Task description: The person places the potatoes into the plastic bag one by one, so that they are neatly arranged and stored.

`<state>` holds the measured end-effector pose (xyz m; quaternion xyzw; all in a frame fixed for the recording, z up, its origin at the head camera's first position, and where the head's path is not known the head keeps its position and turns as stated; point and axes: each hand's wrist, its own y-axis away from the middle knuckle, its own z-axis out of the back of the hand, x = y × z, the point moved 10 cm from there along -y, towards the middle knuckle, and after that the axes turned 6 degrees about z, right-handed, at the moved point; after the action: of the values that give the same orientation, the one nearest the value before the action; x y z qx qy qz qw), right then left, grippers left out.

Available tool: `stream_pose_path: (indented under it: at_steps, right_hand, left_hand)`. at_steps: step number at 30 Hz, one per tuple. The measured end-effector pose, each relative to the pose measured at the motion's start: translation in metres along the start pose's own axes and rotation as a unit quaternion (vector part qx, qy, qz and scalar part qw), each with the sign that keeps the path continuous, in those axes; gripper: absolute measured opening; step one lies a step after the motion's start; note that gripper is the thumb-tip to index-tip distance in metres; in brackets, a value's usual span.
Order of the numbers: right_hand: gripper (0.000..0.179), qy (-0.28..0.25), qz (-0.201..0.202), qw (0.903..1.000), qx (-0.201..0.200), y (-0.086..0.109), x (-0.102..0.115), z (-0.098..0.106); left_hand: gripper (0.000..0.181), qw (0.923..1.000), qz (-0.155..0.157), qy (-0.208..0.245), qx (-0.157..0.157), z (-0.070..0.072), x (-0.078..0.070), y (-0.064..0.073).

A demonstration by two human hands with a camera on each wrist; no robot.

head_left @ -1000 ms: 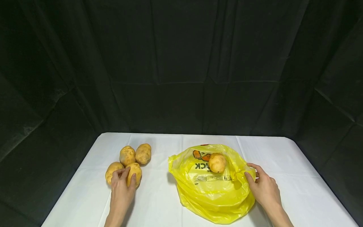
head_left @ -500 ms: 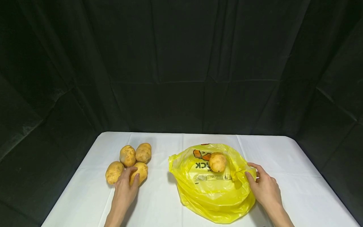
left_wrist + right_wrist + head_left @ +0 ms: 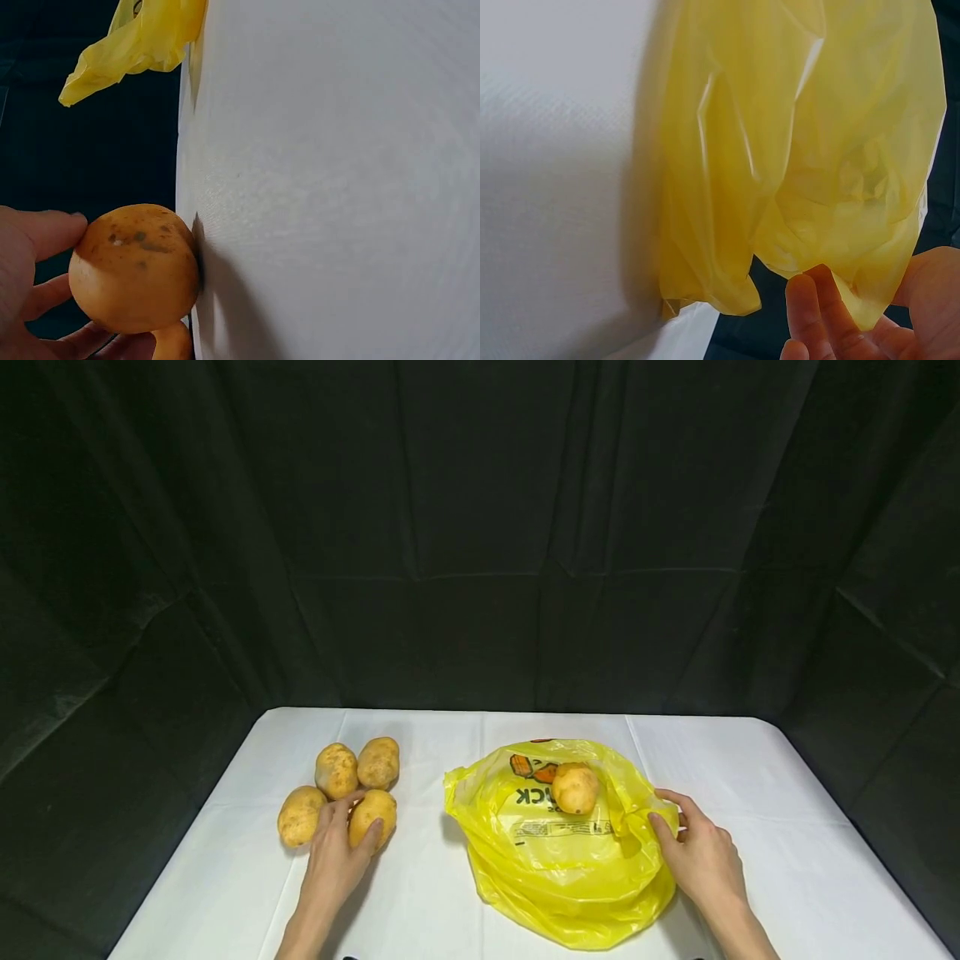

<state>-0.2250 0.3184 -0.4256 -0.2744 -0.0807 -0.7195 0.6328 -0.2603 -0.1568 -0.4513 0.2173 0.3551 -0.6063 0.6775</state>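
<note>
My left hand (image 3: 333,860) grips a potato (image 3: 373,820) at the left of the table, thumb on its near right side and fingers around its far left. In the left wrist view this potato (image 3: 135,270) shows dark spots and sits close at the white surface. On the right, my right hand (image 3: 703,858) pinches the rim of a yellow plastic bag (image 3: 562,902) between thumb and fingers. The bag lies with its mouth spread wide, and one potato (image 3: 575,788) rests inside over the printed part. Thin folds of the bag (image 3: 727,172) fill much of the right wrist view.
Three more potatoes lie grouped behind and left of the held one: one at the left (image 3: 302,816), one in the middle (image 3: 336,771), one at the back (image 3: 378,762). A white cloth (image 3: 442,902) covers the table, and black curtains (image 3: 480,635) surround it.
My left hand has shifted slightly right, and the potato in its grasp has moved right, away from the left potato. The right hand and the bag stay where they were.
</note>
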Motion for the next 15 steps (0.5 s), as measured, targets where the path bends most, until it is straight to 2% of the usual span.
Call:
stream_pose_path:
  at_steps: [9,15]
  right_hand:
    - [0.038,-0.002,-0.001,1.0,0.003,0.0004,-0.0002,0.0004]
    - [0.038,-0.003,0.002,1.0,0.002,-0.0002,0.0017,0.0018]
  left_hand:
    - [0.064,0.9988,0.012,0.008,0.048,-0.0089,0.0002,-0.002]
    - [0.067,0.9985,0.025,0.005,0.049,-0.0082,0.0011,-0.0025]
